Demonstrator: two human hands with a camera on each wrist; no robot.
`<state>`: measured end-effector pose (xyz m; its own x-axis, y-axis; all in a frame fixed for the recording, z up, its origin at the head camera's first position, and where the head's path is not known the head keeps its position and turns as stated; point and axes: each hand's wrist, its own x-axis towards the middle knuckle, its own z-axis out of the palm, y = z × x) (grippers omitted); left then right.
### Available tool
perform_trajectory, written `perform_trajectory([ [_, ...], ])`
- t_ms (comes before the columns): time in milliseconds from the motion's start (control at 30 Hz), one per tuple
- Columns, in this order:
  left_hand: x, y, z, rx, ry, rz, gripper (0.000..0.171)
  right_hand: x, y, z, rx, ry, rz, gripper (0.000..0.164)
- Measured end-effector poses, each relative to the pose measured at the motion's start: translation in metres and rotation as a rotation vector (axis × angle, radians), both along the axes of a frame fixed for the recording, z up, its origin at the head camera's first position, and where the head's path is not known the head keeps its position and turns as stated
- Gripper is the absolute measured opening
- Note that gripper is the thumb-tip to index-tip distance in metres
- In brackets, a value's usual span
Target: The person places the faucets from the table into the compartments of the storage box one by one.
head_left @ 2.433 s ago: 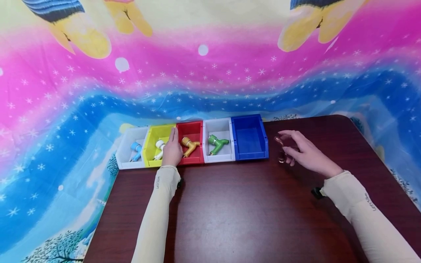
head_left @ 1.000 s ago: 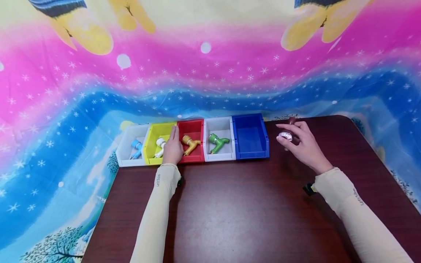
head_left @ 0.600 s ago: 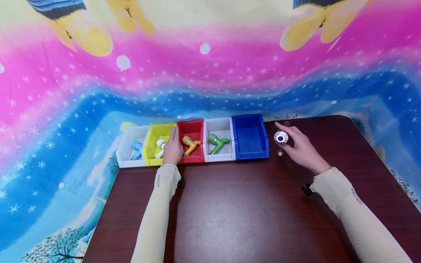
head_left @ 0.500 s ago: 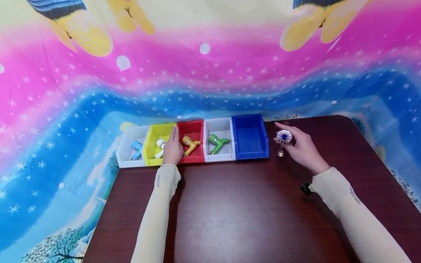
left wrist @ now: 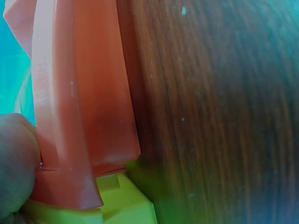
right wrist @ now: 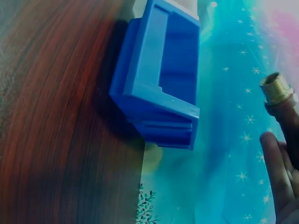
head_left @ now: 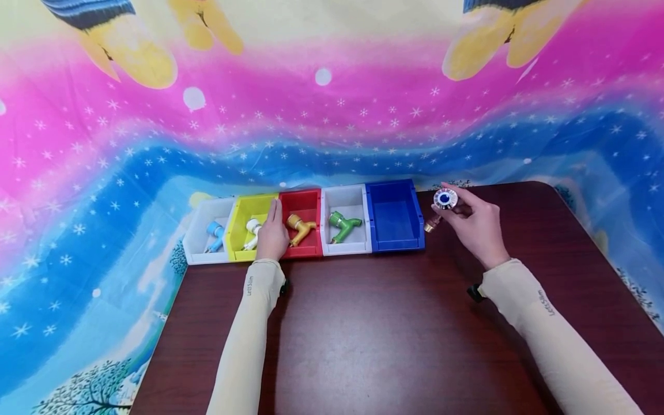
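In the head view my right hand [head_left: 479, 227] pinches a copper-coloured tap [head_left: 445, 199] by its round silver knob with a blue centre. Its threaded brass end [right wrist: 276, 88] shows at the right of the right wrist view. Just left of that hand stands the blue bin [head_left: 395, 222], with nothing inside. My left hand [head_left: 272, 237] lies with straight fingers over the join of the yellow bin [head_left: 242, 212] and the red bin [head_left: 309, 200]. A yellow-brown tap [head_left: 299, 229] lies in the red bin, and a white tap [head_left: 252, 232] in the yellow one.
At the row's left end a white bin [head_left: 194, 233] holds a blue tap [head_left: 215, 235]. Another white bin [head_left: 332, 193], between red and blue, holds a green tap [head_left: 343, 226]. All stand at the dark wooden table's [head_left: 353, 334] back edge, before a patterned cloth [head_left: 332, 127].
My right hand has turned the tap about, bringing its knob to face up, and moved it slightly up and away toward the back. My left hand stays on the bins.
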<state>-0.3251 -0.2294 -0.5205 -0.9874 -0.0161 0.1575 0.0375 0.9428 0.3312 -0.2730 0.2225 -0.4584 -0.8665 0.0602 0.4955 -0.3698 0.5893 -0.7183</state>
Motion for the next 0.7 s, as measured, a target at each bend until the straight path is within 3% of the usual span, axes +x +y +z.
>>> perform_trajectory([
  [300,0.004,0.001,-0.001,0.003,-0.019,0.006,0.076,-0.014,-0.021,-0.002,0.028,0.045,-0.063,0.057],
  [700,0.001,0.000,-0.001,0.016,0.008,-0.006,0.073,-0.034,-0.049,-0.002,0.070,-0.031,-0.059,0.051],
])
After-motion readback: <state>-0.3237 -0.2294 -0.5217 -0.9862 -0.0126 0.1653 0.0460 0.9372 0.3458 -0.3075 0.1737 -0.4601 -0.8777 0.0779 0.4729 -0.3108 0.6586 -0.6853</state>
